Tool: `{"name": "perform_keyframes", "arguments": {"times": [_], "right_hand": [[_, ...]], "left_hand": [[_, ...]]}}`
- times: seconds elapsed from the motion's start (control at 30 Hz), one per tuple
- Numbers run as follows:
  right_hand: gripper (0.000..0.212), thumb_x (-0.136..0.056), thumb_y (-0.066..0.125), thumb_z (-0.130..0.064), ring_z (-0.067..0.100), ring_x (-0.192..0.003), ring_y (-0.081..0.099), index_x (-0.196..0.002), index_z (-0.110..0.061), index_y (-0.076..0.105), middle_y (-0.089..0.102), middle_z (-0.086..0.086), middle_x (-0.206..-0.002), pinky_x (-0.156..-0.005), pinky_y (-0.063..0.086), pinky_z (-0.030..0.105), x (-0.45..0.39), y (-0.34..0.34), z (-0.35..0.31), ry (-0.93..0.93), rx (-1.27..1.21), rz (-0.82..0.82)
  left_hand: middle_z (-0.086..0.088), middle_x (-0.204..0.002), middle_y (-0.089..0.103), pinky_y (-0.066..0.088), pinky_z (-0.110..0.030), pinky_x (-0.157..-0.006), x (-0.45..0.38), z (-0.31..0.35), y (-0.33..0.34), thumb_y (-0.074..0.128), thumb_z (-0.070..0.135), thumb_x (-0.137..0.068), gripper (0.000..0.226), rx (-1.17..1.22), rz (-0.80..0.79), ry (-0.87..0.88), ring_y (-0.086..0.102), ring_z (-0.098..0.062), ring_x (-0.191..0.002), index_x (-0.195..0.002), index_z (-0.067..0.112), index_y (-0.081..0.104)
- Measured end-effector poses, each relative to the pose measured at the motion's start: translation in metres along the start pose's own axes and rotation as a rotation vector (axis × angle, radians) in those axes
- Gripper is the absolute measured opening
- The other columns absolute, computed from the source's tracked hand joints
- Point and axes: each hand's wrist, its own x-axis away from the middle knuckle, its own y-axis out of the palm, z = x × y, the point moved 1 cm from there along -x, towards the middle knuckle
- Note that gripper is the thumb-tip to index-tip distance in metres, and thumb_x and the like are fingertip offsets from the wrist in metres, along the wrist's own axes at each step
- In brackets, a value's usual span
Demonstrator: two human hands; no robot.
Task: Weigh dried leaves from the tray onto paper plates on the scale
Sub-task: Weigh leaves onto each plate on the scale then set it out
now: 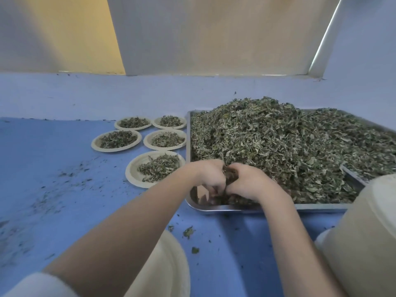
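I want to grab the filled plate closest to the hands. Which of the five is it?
The largest-looking plate, alone in the front row, just left of the tray's near corner and beside the left hand. The other four sit in two pairs farther back.

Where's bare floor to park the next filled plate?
Bare floor left of the five plates, out to the frame edge, takes one; only crumbs lie nearer. A thin strip runs behind the plates to the wall. Crowded: the plates sit close together, hard against the tray. In front of the tray, arms and knees fill the space.
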Motion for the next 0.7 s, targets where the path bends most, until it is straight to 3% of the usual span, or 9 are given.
{"name": "perform_keyframes", "arguments": {"times": [0.07,0.13,0.2,0.3,0.43,0.53,0.63,0.7], "right_hand": [[0.07,-0.069,0.076,-0.035,0.024,-0.106,0.054,-0.133,-0.026,0.048,0.051,0.009,-0.128,-0.087,0.047,0.028,0.002,-0.009,0.003,0.016,0.041,-0.006],[0.073,-0.061,0.078,-0.048,0.03,-0.11,0.053,-0.123,-0.022,0.05,0.046,0.012,-0.124,-0.093,0.049,0.037,0.002,-0.012,0.008,0.149,0.205,-0.021],[0.066,-0.059,0.077,-0.051,0.026,-0.104,0.058,-0.114,-0.019,0.058,0.055,0.009,-0.116,-0.091,0.051,0.035,0.0,-0.007,0.007,0.167,0.229,-0.117],[0.059,-0.064,0.075,-0.044,0.022,-0.096,0.061,-0.116,-0.019,0.059,0.061,0.007,-0.113,-0.078,0.049,0.023,-0.008,0.008,0.0,0.033,0.089,-0.188],[0.04,-0.067,0.078,-0.026,0.01,-0.068,0.055,-0.103,-0.023,0.062,0.061,-0.001,-0.087,-0.051,0.039,0.018,-0.017,0.017,0.001,-0.086,-0.151,-0.042],[0.04,-0.067,0.078,-0.017,0.003,-0.055,0.047,-0.101,-0.03,0.061,0.053,-0.01,-0.075,-0.036,0.032,0.009,-0.022,0.017,0.007,-0.104,-0.354,0.119],[0.04,-0.069,0.077,-0.012,0.004,-0.051,0.048,-0.103,-0.028,0.065,0.057,-0.01,-0.076,-0.037,0.033,0.009,-0.022,0.016,0.005,-0.149,-0.489,0.234],[0.04,-0.07,0.078,-0.013,0.002,-0.056,0.051,-0.103,-0.032,0.065,0.062,-0.008,-0.089,-0.047,0.041,0.011,-0.019,0.013,-0.002,-0.178,-0.54,0.276]], "left_hand": [[-0.022,-0.126,0.053,0.047,-0.029,-0.063,0.004,-0.003,-0.007,0.062,-0.006,-0.077,0.078,-0.07,-0.005,0.014,0.057,-0.023,-0.075,-0.145,0.001,0.024],[-0.016,-0.137,0.047,0.053,-0.031,-0.071,0.005,-0.007,-0.011,0.07,0.002,-0.077,0.093,-0.189,-0.041,0.012,0.062,-0.022,-0.082,-0.15,0.008,0.012],[-0.015,-0.134,0.052,0.053,-0.037,-0.087,0.006,-0.006,-0.009,0.075,0.01,-0.075,0.091,-0.296,-0.074,0.003,0.062,-0.025,-0.097,-0.147,0.006,0.02],[-0.015,-0.119,0.063,0.053,-0.036,-0.083,0.002,-0.003,0.0,0.075,0.009,-0.073,0.063,-0.377,-0.05,0.03,0.062,-0.025,-0.096,-0.129,0.002,0.047],[-0.012,-0.097,0.063,0.045,-0.025,-0.055,-0.001,-0.005,0.003,0.068,-0.003,-0.075,0.041,-0.213,0.045,0.013,0.059,-0.024,-0.083,-0.115,-0.004,0.058],[-0.013,-0.112,0.057,0.044,-0.025,-0.063,0.003,-0.005,0.0,0.065,-0.007,-0.078,0.055,-0.032,0.146,0.02,0.05,-0.022,-0.089,-0.129,0.003,0.048],[-0.013,-0.128,0.049,0.043,-0.028,-0.068,0.012,-0.005,-0.007,0.058,-0.011,-0.08,0.068,0.071,0.228,0.046,0.046,-0.019,-0.09,-0.141,0.01,0.037],[-0.014,-0.124,0.05,0.043,-0.026,-0.064,0.022,-0.005,-0.015,0.054,-0.014,-0.08,0.067,0.129,0.271,0.061,0.047,-0.016,-0.083,-0.141,0.01,0.037]]}}
